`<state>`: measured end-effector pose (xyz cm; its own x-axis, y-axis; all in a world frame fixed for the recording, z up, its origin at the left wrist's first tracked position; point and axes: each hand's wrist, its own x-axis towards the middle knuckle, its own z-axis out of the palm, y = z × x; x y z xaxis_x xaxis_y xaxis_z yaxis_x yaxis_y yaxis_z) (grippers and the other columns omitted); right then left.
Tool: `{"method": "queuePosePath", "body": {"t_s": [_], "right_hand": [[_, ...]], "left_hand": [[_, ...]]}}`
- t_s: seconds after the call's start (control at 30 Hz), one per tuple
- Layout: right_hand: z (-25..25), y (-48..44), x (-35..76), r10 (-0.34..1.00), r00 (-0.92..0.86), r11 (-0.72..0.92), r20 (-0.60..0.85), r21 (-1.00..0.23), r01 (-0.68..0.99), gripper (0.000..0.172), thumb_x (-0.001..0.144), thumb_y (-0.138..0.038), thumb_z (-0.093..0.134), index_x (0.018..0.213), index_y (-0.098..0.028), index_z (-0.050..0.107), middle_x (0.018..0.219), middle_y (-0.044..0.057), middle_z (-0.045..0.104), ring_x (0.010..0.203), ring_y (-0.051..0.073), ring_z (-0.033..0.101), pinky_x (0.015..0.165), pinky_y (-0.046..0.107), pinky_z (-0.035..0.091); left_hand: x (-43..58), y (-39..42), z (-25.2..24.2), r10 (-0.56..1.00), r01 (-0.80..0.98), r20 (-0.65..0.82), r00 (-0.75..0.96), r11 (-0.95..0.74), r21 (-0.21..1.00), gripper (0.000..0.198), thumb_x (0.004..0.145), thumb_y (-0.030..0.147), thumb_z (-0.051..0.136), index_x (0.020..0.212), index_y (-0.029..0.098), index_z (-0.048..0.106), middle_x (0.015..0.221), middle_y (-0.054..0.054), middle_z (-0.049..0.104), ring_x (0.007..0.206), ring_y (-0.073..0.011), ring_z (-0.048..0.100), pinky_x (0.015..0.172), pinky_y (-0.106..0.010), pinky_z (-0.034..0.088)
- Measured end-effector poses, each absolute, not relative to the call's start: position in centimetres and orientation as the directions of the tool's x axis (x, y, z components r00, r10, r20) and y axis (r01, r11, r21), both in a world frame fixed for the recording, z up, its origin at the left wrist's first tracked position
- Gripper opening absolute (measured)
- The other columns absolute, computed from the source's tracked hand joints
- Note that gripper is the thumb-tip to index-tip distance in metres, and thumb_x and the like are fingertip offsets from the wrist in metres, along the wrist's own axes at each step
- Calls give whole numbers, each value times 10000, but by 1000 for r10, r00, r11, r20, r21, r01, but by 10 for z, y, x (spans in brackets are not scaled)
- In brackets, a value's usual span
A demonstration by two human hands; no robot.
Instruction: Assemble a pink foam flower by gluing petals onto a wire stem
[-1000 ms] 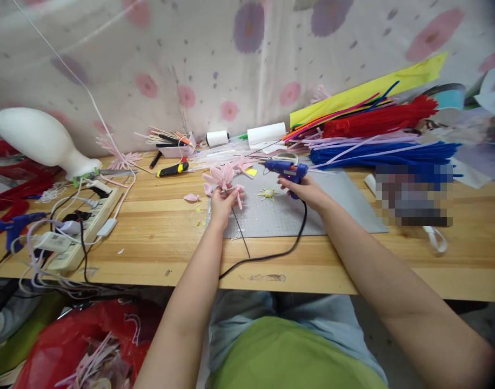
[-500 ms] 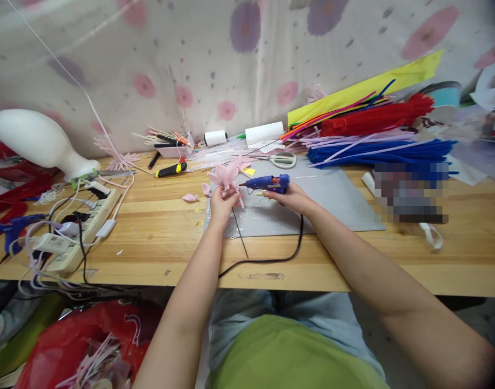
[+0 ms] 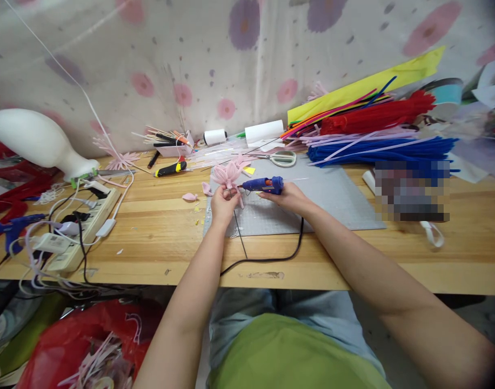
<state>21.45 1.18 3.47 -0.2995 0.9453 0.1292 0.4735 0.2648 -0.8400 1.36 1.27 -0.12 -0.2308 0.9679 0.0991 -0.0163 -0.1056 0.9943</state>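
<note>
Between the fingertips of my left hand is a pink pipe-cleaner flower, pinched near its base. Its thin dark stem slants down toward the table's front. My right hand is wrapped round a blue hot glue gun, whose nozzle points left at the flower's base, close to my left fingers. A clear glue stick pokes out of the gun's back. Two loose pink petals lie left of the flower. Under the hands is a grey cutting mat.
Scissors and a yellow-black utility knife lie behind the hands. Blue pipe cleaners are heaped at the back right. A power strip with tangled cords and a white foam head stand left. The gun's black cord loops in front.
The glue gun has moved slightly left, its nozzle closer in at the flower's base. The flower has turned and tilted a little in my left hand.
</note>
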Motion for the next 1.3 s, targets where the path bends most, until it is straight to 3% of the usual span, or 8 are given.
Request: {"method": "queuePosePath", "body": {"t_s": [0.4, 0.7, 1.03, 1.3], "right_hand": [[33, 13, 214, 949, -295, 252, 114, -835, 489, 528, 686, -639, 611, 875, -158, 713, 656, 2, 572, 655, 161, 507, 640, 278, 397], [32, 11, 216, 941, -316, 279, 125, -814, 509, 496, 706, -598, 613, 945, -176, 718, 741, 5, 646, 701, 176, 550, 668, 277, 423], [33, 13, 212, 954, -271, 259, 125, -797, 545, 460, 690, -611, 616, 816, -181, 721, 664, 16, 620, 679, 196, 554, 635, 294, 406], [34, 12, 218, 946, -308, 267, 104, -789, 553, 492, 694, -605, 621, 927, -187, 735, 750, 11, 666, 717, 193, 580, 666, 288, 427]], "left_hand": [[11, 16, -5, 965, 41, 102, -241, -95, 995, 385, 581, 174, 768, 916, 188, 578, 857, -34, 715, 805, -182, 681, 739, -301, 536], [11, 16, -5, 966, 37, 117, -230, -112, 993, 352, 594, 161, 738, 907, 190, 577, 872, -25, 715, 807, -177, 681, 723, -289, 535], [12, 15, -4, 970, 19, 115, -215, -114, 993, 353, 598, 169, 734, 910, 188, 570, 878, -36, 714, 801, -178, 680, 693, -282, 533], [13, 14, -3, 970, 26, 107, -217, -104, 994, 343, 599, 165, 728, 900, 192, 567, 888, -32, 715, 823, -185, 683, 723, -296, 534]]}}
